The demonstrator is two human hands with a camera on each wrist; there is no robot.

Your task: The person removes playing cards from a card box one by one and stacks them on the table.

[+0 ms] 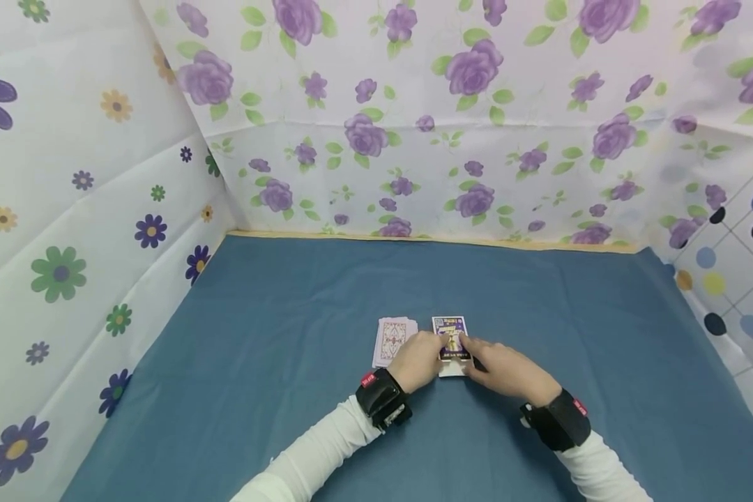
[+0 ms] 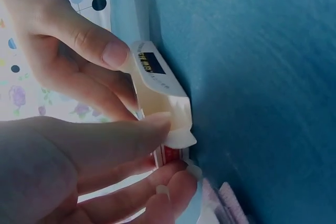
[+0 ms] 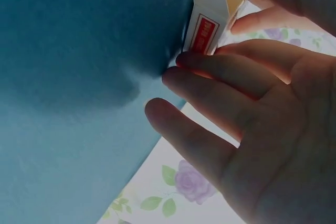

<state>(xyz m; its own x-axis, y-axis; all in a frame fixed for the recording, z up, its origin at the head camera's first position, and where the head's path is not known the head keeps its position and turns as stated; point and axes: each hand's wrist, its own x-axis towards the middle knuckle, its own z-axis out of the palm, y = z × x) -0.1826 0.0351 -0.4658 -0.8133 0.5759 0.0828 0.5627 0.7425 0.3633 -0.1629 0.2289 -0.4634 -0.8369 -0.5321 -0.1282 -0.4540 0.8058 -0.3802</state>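
A playing-card box (image 1: 452,333) with a dark printed front lies on the blue cloth between both hands. Its near end stands open, the white flap (image 2: 164,83) folded out, and the pale inside shows in the left wrist view. My left hand (image 1: 416,361) pinches the box from the left, thumb at the open mouth and fingers along the side. From the other side my right hand (image 1: 513,369) grips it between thumb and index finger, its other fingers spread in the right wrist view. Beside the left hand lies a stack of playing cards (image 1: 394,339), red-patterned backs up.
Blue cloth (image 1: 288,300) covers the table. A wall sheet with purple roses (image 1: 364,132) rises behind its back edge, a flowered sheet (image 1: 59,272) at the left and a dotted one (image 1: 728,279) at the right.
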